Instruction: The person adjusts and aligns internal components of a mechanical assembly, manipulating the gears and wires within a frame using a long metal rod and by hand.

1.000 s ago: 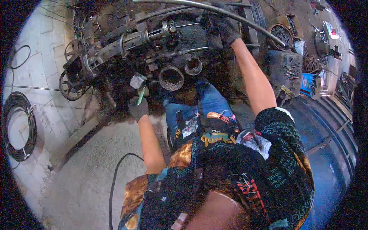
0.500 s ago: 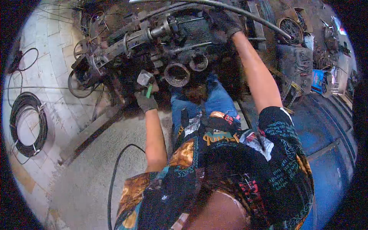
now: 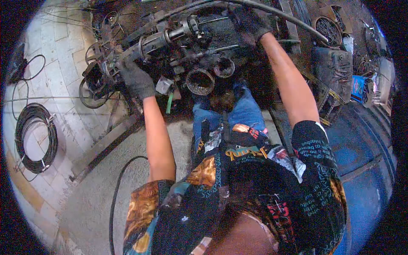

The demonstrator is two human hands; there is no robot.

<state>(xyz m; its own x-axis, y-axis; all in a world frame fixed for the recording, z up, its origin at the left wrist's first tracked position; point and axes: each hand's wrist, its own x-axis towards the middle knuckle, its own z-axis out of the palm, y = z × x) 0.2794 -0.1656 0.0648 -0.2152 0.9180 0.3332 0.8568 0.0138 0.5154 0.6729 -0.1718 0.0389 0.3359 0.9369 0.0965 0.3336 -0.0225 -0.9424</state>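
Note:
My left hand (image 3: 137, 79), in a dark grey glove, reaches over the left end of a dark, greasy machine (image 3: 157, 42) with a long horizontal shaft. Its fingers stretch forward onto the metal there. Just right of that wrist sit a pale, block-like piece (image 3: 163, 85) and a green strip (image 3: 169, 103) hanging below it. My right hand (image 3: 251, 24), also gloved, is at the machine's right end beneath a long grey rod (image 3: 289, 18); its fingers merge with the dark parts. Two round cups (image 3: 200, 82) are at the machine's near side, the larger with small bits inside.
A coil of black cable (image 3: 37, 138) lies on the tiled floor at left. At right stand a round container of wire (image 3: 328, 32), a metal box with rods on top (image 3: 333, 68) and a blue package (image 3: 358, 89). A black hose (image 3: 115, 195) curves across the floor.
My left hand has moved up and left, from beside the pale block and green strip to the machine's left end. My right hand stays at the right end. The view has shifted slightly.

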